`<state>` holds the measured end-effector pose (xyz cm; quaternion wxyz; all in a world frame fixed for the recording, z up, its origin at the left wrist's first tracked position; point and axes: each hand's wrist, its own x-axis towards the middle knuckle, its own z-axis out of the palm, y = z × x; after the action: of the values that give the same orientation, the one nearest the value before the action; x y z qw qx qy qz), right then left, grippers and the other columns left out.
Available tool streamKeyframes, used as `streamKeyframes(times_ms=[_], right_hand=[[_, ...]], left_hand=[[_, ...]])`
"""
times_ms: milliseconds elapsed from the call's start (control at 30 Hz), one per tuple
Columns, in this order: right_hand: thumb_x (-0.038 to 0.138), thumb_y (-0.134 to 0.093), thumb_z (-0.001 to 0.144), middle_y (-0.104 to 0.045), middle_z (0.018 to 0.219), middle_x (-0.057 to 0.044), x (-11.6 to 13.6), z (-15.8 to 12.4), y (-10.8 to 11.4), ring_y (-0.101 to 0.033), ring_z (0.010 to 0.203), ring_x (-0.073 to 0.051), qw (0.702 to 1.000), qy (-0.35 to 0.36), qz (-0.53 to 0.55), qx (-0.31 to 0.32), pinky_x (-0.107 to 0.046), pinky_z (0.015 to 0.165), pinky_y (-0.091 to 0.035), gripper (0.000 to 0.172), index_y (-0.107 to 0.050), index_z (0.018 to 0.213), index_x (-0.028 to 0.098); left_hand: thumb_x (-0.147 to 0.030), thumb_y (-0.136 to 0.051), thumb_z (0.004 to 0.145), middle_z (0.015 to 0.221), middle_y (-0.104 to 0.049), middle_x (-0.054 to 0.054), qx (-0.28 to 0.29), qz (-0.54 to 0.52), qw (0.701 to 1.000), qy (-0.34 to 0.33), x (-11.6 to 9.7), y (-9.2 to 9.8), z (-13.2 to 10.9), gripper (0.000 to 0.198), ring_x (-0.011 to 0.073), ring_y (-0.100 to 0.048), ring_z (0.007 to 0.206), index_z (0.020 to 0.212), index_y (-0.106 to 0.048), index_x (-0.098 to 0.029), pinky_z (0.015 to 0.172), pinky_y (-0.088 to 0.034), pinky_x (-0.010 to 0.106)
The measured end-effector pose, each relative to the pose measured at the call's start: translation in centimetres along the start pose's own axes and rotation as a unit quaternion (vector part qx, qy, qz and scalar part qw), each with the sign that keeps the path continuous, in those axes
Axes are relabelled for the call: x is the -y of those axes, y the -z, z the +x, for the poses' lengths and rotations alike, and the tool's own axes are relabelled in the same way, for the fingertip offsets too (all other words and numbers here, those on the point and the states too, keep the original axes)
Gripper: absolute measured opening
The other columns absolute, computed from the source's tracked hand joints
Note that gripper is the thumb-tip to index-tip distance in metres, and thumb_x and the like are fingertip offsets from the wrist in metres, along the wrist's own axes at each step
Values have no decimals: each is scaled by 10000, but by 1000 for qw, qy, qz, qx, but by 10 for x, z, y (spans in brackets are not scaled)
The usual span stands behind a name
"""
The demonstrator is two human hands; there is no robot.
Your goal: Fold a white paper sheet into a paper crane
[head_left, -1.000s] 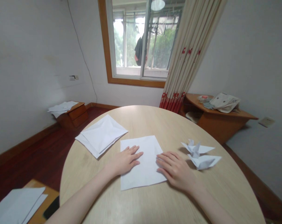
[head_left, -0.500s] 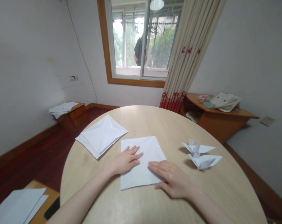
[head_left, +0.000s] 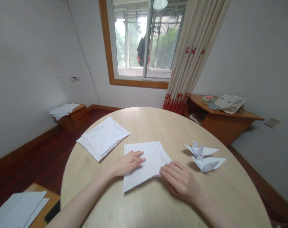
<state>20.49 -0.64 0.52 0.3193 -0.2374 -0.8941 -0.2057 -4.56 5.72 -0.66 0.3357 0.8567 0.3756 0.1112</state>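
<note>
- Left grip (head_left: 129, 163) lies open, pressing flat on the sheet (head_left: 153, 156), mid-bench (head_left: 91, 190).
- Right grip (head_left: 180, 180) curls at the sheet's lifted edge; pinching or not, can't tell.
- Risk: uneven pressure slides the sheet, skewing the fold.

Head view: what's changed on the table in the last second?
The white paper sheet now has its lower right corner folded over diagonally, and the right hand has drawn back to that edge. The left hand stays on the sheet; the paper cranes haven't moved.
</note>
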Motion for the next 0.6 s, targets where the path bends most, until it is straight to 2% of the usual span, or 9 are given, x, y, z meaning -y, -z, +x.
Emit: streamKeyframes(times_ms=[133, 267, 367, 467, 600], right_hand=[[113, -410, 976, -725, 788, -56, 3, 5, 4, -649, 762, -170, 998, -6, -40, -45, -326, 755, -439, 239, -630, 886, 141], [119, -409, 981, -727, 757, -45, 6, 6, 5, -657, 756, -176, 994, -11, -73, -76, -331, 766, -429, 247, -624, 865, 150], [114, -384, 978, -715, 720, -43, 6, 5, 6, -646, 718, -178, 994, -17, -87, -64, -334, 734, -418, 279, -626, 848, 160], [93, -352, 969, -710, 711, -50, 5, 3, 7, -622, 680, -179, 994, -25, -99, -42, -342, 709, -405, 312, -631, 846, 162], [93, -387, 954, -701, 714, -51, 3, 3, 6, -590, 657, -176, 994, -36, -96, -43, -342, 696, -384, 279, -638, 862, 172]], left_hand=[[-597, -98, 986, 1515, -373, 52, 25, -32, 999, 11, -3, 2, -2, 707, 209, -266, 1425, 1291, -601, -206, 1186, -84, 381], [-608, -47, 976, 1515, -372, 27, 48, -36, 998, -8, -6, 4, -4, 754, 201, -289, 1415, 1264, -624, -219, 1184, -91, 357], [-633, -24, 962, 1484, -423, 38, 50, -38, 998, -30, -10, 6, -6, 803, 211, -357, 1380, 1206, -665, -216, 1176, -132, 378], [-660, 0, 943, 1413, -517, 56, 37, -66, 996, -41, -14, 8, -7, 859, 223, -449, 1316, 1138, -703, -207, 1145, -228, 390], [-718, -19, 907, 1326, -601, 60, 13, -122, 991, -45, -17, 10, -10, 877, 219, -516, 1253, 1180, -680, -210, 1118, -290, 378]])
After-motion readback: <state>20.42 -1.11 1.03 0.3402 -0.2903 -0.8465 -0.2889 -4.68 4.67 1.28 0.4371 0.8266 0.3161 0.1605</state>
